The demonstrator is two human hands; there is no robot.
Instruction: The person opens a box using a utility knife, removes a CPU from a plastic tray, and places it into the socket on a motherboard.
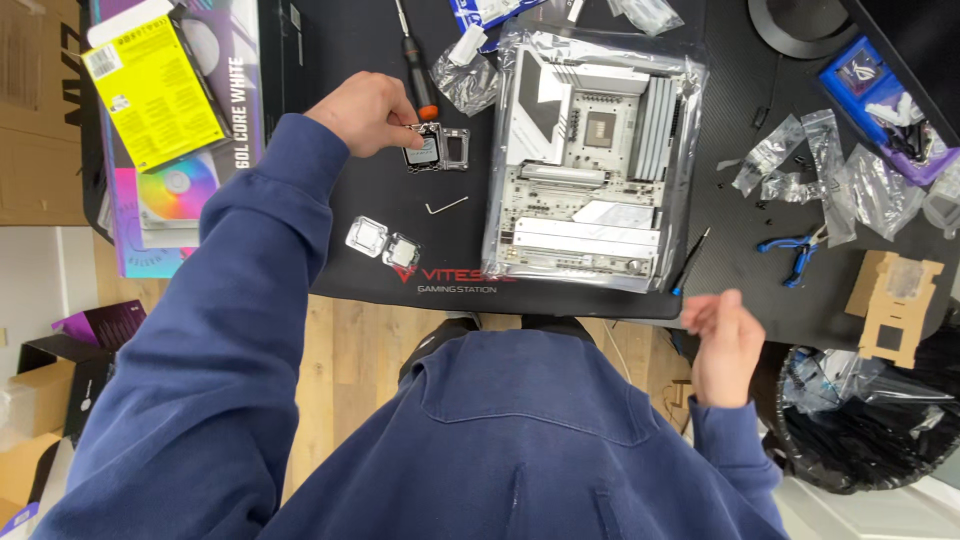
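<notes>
Blue sleeves nearest. Right hand (722, 345) loosely curled, empty, off desk edge. Left hand (368, 110) pinches processor (423, 150) over black mat (380, 215), beside white motherboard (590, 160) — thin fingertip grip could slip, dropped chip risks damage.

Small square CPU socket frame (437, 147), metal w/ dark centre, hinged open, flat on black surface, left of motherboard.
</notes>
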